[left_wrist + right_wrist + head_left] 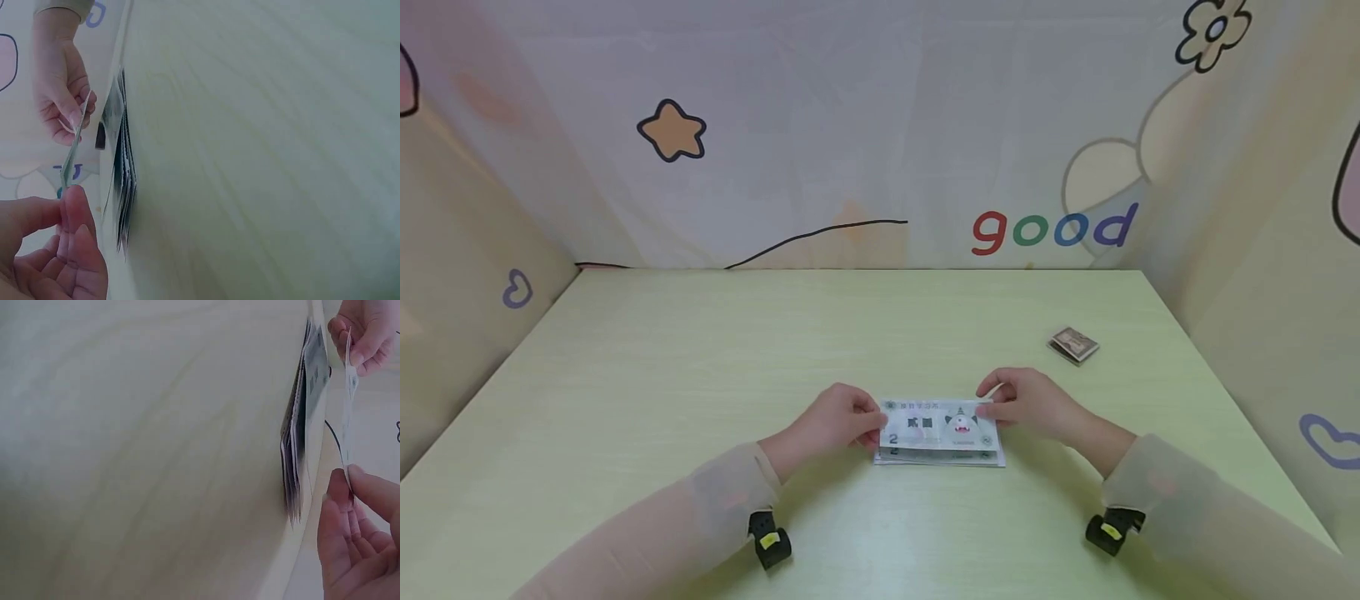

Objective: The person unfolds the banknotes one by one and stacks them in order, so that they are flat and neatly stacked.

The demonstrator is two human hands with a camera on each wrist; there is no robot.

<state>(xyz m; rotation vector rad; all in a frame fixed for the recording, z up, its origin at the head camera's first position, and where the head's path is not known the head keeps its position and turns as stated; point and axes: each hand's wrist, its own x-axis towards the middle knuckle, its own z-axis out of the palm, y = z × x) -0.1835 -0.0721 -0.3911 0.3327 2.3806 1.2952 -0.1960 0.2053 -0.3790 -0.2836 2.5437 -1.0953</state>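
A pale play banknote marked 2, with a cartoon figure, is stretched between both hands. At its left end my left hand pinches it between thumb and fingers. The right hand pinches the other end; its index finger is raised in the head view. Just beneath, partly covered, a stack of similar notes lies on the table. Both wrist views show the held note edge-on, apart from the stack, whose layers fan out loosely.
A small folded brown note lies on the table beyond my right hand. The light green table ends at a printed fabric backdrop, with fabric sides at left and right. Each wrist wears a black strapped device.
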